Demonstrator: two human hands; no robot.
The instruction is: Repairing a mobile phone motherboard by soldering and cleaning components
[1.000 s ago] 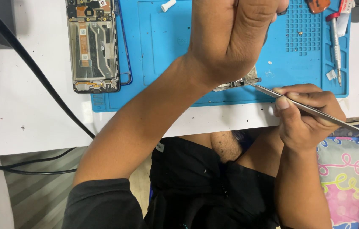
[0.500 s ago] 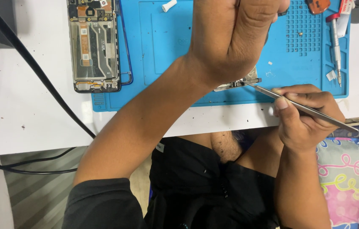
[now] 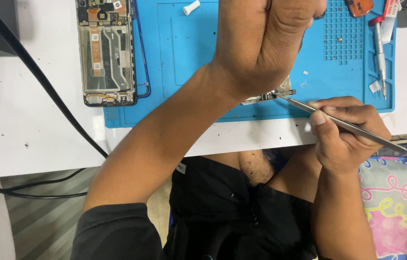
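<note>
Under left hand (image 3: 261, 43), small metal part (image 3: 268, 96)

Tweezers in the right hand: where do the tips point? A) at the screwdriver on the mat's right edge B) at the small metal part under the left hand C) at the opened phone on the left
B: the right hand holds the tweezers with their tips on the small metal part under the left hand.

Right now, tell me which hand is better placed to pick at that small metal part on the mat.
The right hand. It already grips the tweezers, whose tips sit at the metal part on the blue mat. The left hand is closed over the part and seems to hold it, so it has no fingers free.
</note>
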